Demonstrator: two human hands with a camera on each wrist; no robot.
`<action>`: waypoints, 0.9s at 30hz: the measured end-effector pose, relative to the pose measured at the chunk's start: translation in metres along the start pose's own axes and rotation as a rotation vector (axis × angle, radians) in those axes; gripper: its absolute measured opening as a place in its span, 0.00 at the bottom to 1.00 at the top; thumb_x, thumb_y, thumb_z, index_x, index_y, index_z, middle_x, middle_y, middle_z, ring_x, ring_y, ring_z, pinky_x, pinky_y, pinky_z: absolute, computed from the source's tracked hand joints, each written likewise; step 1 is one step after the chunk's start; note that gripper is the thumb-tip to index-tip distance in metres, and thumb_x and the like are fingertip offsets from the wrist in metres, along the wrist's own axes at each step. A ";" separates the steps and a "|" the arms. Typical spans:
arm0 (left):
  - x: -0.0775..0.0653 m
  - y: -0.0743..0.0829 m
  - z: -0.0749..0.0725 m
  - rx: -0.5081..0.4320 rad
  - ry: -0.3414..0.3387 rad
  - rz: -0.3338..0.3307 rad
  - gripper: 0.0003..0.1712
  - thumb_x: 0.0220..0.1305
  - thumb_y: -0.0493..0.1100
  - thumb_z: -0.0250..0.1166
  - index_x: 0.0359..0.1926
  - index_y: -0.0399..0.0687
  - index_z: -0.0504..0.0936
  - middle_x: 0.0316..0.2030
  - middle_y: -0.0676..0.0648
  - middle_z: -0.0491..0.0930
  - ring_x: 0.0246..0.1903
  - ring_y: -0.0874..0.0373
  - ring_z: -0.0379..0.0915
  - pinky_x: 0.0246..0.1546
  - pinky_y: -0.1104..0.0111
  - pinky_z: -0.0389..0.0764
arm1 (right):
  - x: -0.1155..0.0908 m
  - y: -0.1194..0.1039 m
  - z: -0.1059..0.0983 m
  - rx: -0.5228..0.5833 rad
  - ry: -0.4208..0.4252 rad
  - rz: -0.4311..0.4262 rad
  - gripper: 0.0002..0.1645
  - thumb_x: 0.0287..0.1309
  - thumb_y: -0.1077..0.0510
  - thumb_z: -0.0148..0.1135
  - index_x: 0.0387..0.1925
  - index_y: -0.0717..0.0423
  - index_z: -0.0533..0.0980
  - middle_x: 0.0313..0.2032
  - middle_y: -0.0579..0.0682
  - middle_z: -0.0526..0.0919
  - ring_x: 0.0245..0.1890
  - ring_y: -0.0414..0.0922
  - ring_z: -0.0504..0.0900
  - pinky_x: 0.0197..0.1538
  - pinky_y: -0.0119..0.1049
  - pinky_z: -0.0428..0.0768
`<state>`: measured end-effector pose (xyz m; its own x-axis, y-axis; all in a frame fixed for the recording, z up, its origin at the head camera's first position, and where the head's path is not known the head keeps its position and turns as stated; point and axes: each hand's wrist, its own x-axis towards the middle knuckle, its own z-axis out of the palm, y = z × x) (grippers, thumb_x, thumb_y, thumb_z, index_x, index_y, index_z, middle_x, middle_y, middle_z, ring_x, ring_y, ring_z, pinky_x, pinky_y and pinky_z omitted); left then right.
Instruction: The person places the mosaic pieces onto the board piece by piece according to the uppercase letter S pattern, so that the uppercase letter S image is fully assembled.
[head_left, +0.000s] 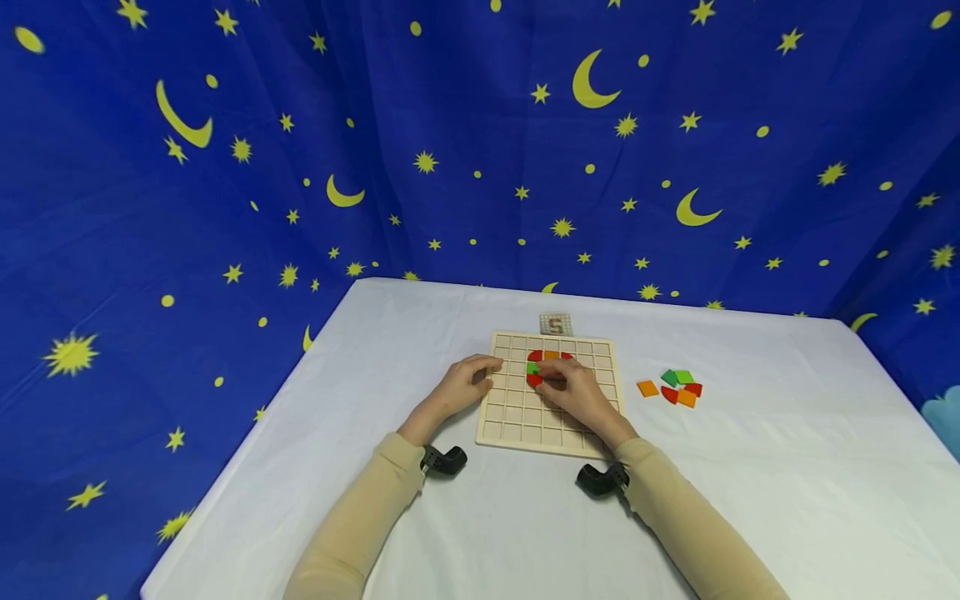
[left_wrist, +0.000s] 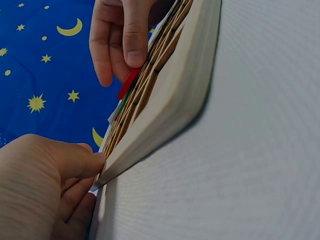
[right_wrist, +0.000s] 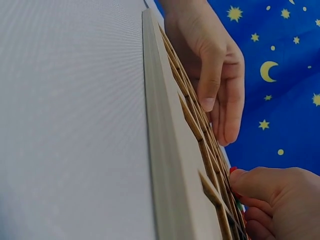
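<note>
A pale wooden grid board lies on the table. My left hand rests at its left edge, fingers fairly straight and the thumb touching the rim. Over the board's middle, my right hand pinches a small red piece between thumb and fingers. Set in the board's upper cells are a red quarter-round piece, an orange square, another red piece and a green square. The right fingers partly hide the cells beneath them.
Behind the board lies a small gridded card with a reddish-brown S-like figure. To the right are loose pieces: orange squares, green squares and red quarter-rounds. A blue curtain with stars and moons hangs behind the white-covered table.
</note>
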<state>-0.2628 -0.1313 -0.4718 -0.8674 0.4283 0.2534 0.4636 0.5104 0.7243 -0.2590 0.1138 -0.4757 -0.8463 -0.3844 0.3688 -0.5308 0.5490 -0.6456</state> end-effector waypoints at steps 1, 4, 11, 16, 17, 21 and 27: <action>0.000 0.000 0.000 0.001 -0.001 -0.002 0.21 0.61 0.31 0.59 0.57 0.38 0.76 0.51 0.43 0.77 0.54 0.50 0.71 0.56 0.62 0.71 | 0.000 0.000 0.000 -0.002 -0.003 -0.003 0.22 0.53 0.61 0.68 0.52 0.59 0.77 0.41 0.53 0.84 0.44 0.49 0.79 0.46 0.43 0.79; 0.000 0.000 0.000 -0.006 -0.003 -0.005 0.21 0.62 0.31 0.59 0.57 0.38 0.76 0.51 0.43 0.77 0.54 0.50 0.71 0.56 0.62 0.71 | -0.001 0.000 0.000 -0.011 -0.005 -0.008 0.23 0.53 0.61 0.68 0.52 0.59 0.77 0.42 0.53 0.83 0.45 0.50 0.78 0.46 0.45 0.79; 0.001 0.000 -0.001 0.004 0.010 0.008 0.21 0.61 0.31 0.60 0.57 0.37 0.76 0.52 0.42 0.77 0.55 0.49 0.71 0.58 0.61 0.69 | -0.001 -0.001 0.000 -0.013 0.003 -0.025 0.23 0.53 0.62 0.68 0.52 0.60 0.77 0.42 0.53 0.83 0.45 0.50 0.78 0.46 0.45 0.79; 0.000 0.000 -0.001 0.010 0.009 0.009 0.21 0.61 0.31 0.60 0.57 0.38 0.76 0.52 0.43 0.77 0.55 0.49 0.71 0.58 0.61 0.69 | -0.001 -0.002 0.000 -0.022 0.011 -0.044 0.23 0.53 0.61 0.69 0.52 0.60 0.78 0.41 0.53 0.84 0.44 0.50 0.78 0.46 0.46 0.78; 0.000 0.000 -0.001 0.011 0.010 0.009 0.21 0.61 0.31 0.60 0.57 0.38 0.76 0.52 0.43 0.77 0.55 0.49 0.71 0.58 0.61 0.69 | -0.001 -0.002 0.000 -0.024 0.012 -0.045 0.22 0.53 0.61 0.69 0.51 0.60 0.78 0.41 0.53 0.84 0.44 0.50 0.78 0.47 0.46 0.78; 0.000 0.000 0.000 0.007 0.010 0.004 0.22 0.61 0.31 0.60 0.57 0.38 0.76 0.52 0.43 0.77 0.55 0.49 0.71 0.58 0.61 0.69 | 0.000 -0.002 0.000 -0.027 0.011 -0.040 0.22 0.52 0.61 0.69 0.51 0.59 0.78 0.41 0.52 0.84 0.45 0.50 0.77 0.48 0.47 0.77; 0.000 0.000 0.000 0.006 0.008 0.001 0.22 0.61 0.31 0.60 0.57 0.38 0.76 0.52 0.42 0.77 0.55 0.49 0.70 0.59 0.61 0.68 | 0.000 0.000 0.000 -0.026 0.013 -0.038 0.22 0.52 0.60 0.69 0.50 0.59 0.78 0.41 0.51 0.84 0.44 0.50 0.77 0.48 0.47 0.77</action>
<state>-0.2635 -0.1316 -0.4718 -0.8685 0.4224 0.2594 0.4654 0.5148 0.7200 -0.2584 0.1136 -0.4757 -0.8257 -0.3958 0.4018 -0.5637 0.5536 -0.6130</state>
